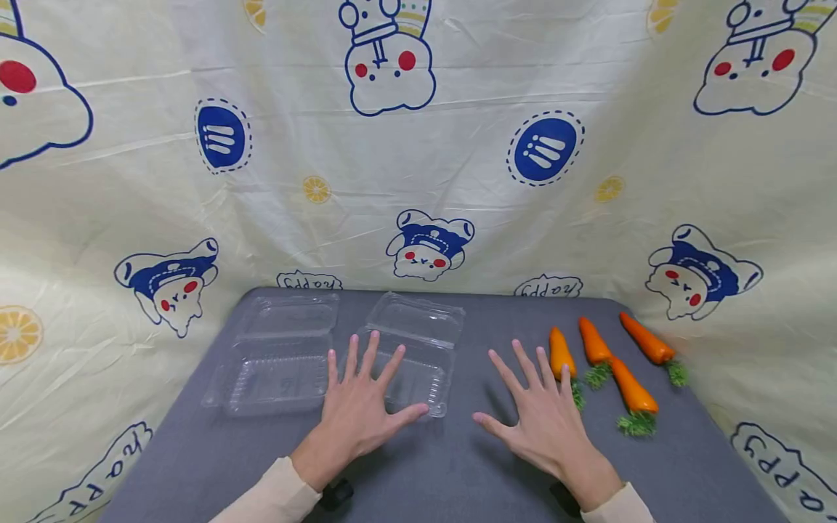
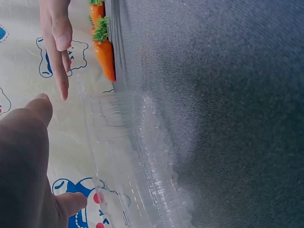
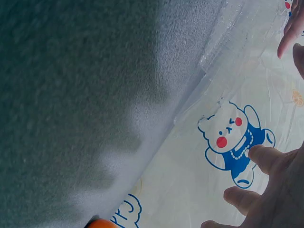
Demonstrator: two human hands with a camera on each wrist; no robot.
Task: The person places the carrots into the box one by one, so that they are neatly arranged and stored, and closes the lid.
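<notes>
Plastic boxes (image 1: 281, 374) are lying open left of the carrots (image 1: 633, 386), probably for access; left hand (image 1: 360, 410), right hand (image 1: 544, 428) are hovering wide.

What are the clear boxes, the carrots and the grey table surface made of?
The clear boxes look like thin, glossy plastic: see-through, with glints along their ridges. The carrots seem smooth, faintly shiny plastic or foam, judging by their even orange and frizzy green tops. The grey table surface is matte, probably cloth, given its fine-grained texture.
</notes>
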